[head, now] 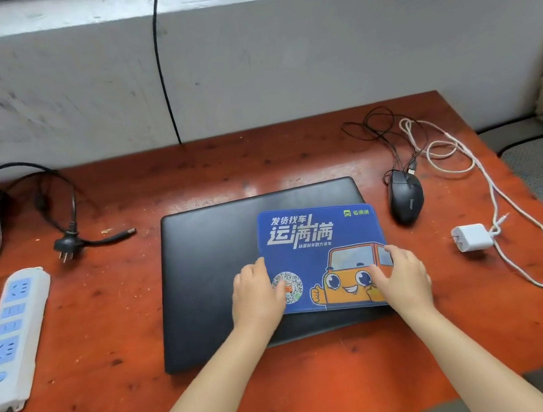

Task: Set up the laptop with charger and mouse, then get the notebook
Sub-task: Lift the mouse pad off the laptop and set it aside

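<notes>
Both hands, left hand (259, 292) and right hand (400, 277), lay flat and spread on a mouse pad (321, 244) atop the closed laptop (209, 266). Mouse (406, 201) and charger (71, 244) lay unplugged on the tabletop (124, 329); no notebook was visible. Setup appeared barely begun.

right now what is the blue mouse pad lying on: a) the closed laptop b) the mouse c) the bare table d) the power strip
a: the blue mouse pad lies flat on the lid of the closed laptop, with the left hand and right hand resting on its near corners.
</notes>
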`<state>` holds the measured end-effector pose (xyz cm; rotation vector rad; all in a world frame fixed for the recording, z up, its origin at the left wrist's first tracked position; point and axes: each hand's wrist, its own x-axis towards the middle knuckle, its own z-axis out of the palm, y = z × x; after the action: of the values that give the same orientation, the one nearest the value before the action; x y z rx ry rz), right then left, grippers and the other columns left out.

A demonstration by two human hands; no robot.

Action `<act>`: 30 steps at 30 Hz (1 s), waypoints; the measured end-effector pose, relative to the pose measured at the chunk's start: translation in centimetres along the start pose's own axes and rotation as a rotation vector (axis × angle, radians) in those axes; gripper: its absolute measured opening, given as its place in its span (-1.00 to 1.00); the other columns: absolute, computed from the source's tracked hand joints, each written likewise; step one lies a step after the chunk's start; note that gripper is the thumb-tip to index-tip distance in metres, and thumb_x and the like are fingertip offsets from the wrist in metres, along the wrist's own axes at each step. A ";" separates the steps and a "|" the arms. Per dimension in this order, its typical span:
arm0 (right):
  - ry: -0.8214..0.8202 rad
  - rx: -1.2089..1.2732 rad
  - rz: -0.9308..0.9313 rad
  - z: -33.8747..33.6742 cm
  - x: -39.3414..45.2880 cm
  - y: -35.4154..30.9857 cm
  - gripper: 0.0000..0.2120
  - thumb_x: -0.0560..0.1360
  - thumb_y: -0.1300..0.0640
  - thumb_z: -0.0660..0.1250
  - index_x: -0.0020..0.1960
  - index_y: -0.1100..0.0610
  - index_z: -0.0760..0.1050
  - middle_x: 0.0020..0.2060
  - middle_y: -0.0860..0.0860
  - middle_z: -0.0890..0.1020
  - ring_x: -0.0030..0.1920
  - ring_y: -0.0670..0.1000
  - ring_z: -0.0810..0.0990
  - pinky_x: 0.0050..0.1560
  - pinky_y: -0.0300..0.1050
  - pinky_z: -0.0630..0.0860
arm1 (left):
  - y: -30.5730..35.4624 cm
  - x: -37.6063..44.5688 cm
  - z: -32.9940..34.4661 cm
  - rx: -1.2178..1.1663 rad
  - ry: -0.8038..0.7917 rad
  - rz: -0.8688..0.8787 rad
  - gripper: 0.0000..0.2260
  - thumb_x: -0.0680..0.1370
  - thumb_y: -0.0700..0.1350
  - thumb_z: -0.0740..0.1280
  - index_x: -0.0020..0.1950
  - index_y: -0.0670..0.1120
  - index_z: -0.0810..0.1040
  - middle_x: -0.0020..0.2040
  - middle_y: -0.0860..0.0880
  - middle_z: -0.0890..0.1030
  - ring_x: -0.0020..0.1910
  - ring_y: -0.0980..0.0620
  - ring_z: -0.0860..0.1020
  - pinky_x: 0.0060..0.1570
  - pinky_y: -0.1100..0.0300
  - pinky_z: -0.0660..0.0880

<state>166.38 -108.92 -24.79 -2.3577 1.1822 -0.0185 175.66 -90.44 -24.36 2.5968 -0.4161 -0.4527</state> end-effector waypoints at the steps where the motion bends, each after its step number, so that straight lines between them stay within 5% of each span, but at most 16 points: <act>1: -0.015 0.020 0.005 -0.3 0.3 0.1 -0.56 0.45 0.16 0.32 0.29 0.24 0.37 0.26 0.22 0.47 0.28 0.23 0.39 0.26 0.10 0.34 | 0.6 -0.1 0.2 -0.011 -0.020 -0.041 -0.55 0.54 -0.05 0.26 0.37 -0.16 0.25 0.25 -0.16 0.43 0.23 -0.14 0.36 0.19 0.08 0.35; 7: -0.006 0.172 0.071 -0.3 1.2 0.2 -0.63 0.42 0.30 0.30 0.23 0.31 0.42 0.17 0.30 0.51 0.22 0.25 0.41 0.26 0.00 0.28 | 1.5 0.9 0.5 -0.209 0.003 -0.345 -0.76 0.50 -0.14 0.32 0.10 -0.23 0.44 0.10 -0.21 0.55 0.07 -0.18 0.52 -0.10 0.10 0.42; 9: 0.052 0.273 0.096 -0.4 1.2 -0.1 -0.64 0.43 0.36 0.25 0.23 0.29 0.42 0.17 0.28 0.52 0.21 0.23 0.43 0.21 -0.06 0.31 | 1.6 1.3 0.5 -0.227 0.001 -0.383 -0.90 0.51 -0.16 0.29 -0.15 -0.19 0.48 0.00 -0.20 0.59 -0.05 -0.17 0.52 -0.17 0.13 0.37; 11: 0.102 0.343 0.081 -0.9 1.3 -0.4 -0.66 0.43 0.39 0.21 0.20 0.30 0.45 0.14 0.26 0.54 0.17 0.21 0.47 0.12 -0.13 0.32 | 2.0 1.5 0.3 -0.191 0.010 -0.334 -0.73 0.52 -0.18 0.26 -0.38 -0.12 0.35 -0.16 -0.17 0.54 -0.19 -0.11 0.44 -0.23 0.17 0.32; 16: 0.158 0.247 -0.015 -4.8 0.3 2.5 -0.74 0.42 0.42 0.22 0.08 0.33 0.54 0.01 0.31 0.57 0.05 0.25 0.51 -0.02 -0.13 0.31 | 5.1 -1.8 0.7 -0.141 -0.047 -0.109 -0.77 0.50 -0.13 0.29 -0.34 -0.07 0.34 -0.24 -0.06 0.52 -0.23 -0.04 0.44 -0.26 0.19 0.32; 21: 0.171 0.031 0.079 -9.5 -1.8 10.8 -0.72 0.42 0.43 0.21 0.11 0.37 0.51 0.06 0.35 0.55 0.08 0.29 0.49 0.07 0.00 0.38 | 11.7 -7.9 5.0 -0.200 -0.229 0.130 -0.93 0.49 -0.16 0.31 -0.11 -0.15 0.45 -0.07 -0.15 0.64 -0.09 -0.14 0.55 -0.16 0.12 0.43; 26: 0.082 -0.046 0.109 -11.3 -1.9 16.7 -0.69 0.41 0.44 0.22 0.14 0.36 0.47 0.09 0.35 0.55 0.11 0.31 0.49 0.09 0.06 0.44 | 15.2 -11.6 10.9 -0.241 -0.319 0.115 -0.63 0.49 -0.23 0.29 0.25 -0.14 0.28 0.01 -0.19 0.61 0.01 -0.20 0.55 -0.11 0.06 0.44; 30: 0.050 -0.031 0.057 -12.2 -0.4 19.9 -0.60 0.42 0.44 0.21 0.25 0.29 0.40 0.13 0.33 0.53 0.15 0.32 0.46 0.13 0.10 0.43 | 16.1 -11.7 13.8 -0.235 -0.285 0.004 -0.71 0.50 -0.24 0.29 0.21 -0.19 0.38 0.09 -0.19 0.58 0.08 -0.18 0.53 -0.01 0.05 0.45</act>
<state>148.46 -123.78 -22.74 -2.3616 1.2820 -0.0406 156.46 -105.20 -25.16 2.3102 -0.4330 -0.8245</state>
